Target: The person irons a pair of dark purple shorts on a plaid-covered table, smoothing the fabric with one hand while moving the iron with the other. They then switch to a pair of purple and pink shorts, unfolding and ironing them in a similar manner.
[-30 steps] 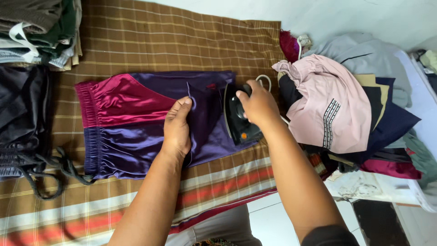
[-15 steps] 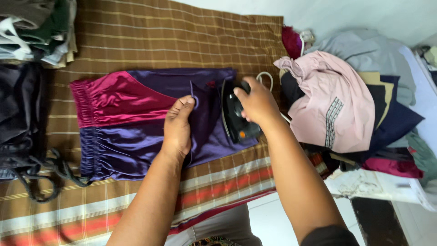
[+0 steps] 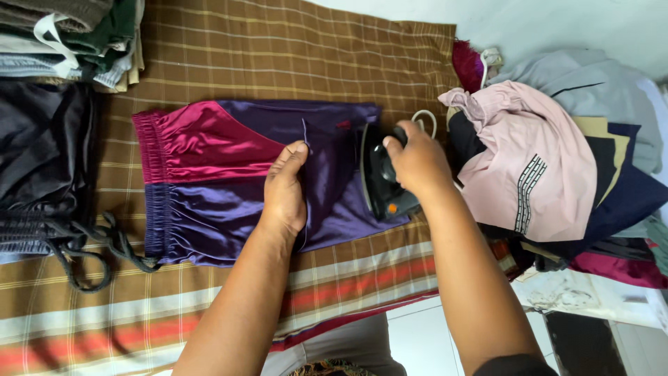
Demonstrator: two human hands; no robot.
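A pair of shiny purple and maroon shorts (image 3: 209, 174) lies flat on a brown checked cloth (image 3: 278, 56), waistband to the left. My left hand (image 3: 285, 191) presses flat on the middle of the shorts, fingers on a fold line. My right hand (image 3: 415, 160) grips the handle of a black iron (image 3: 381, 184) that rests on the right leg end of the shorts. A white cord (image 3: 424, 118) loops just behind the iron.
A stack of folded clothes (image 3: 69, 38) sits at the top left, with a black drawstring garment (image 3: 42, 160) below it. A heap of loose clothes, topped by a pink garment (image 3: 536, 167), fills the right side. White floor tiles (image 3: 417, 334) show below.
The iron and my right hand have slid slightly to the right along the shorts. My left hand stays pressed on the fabric.
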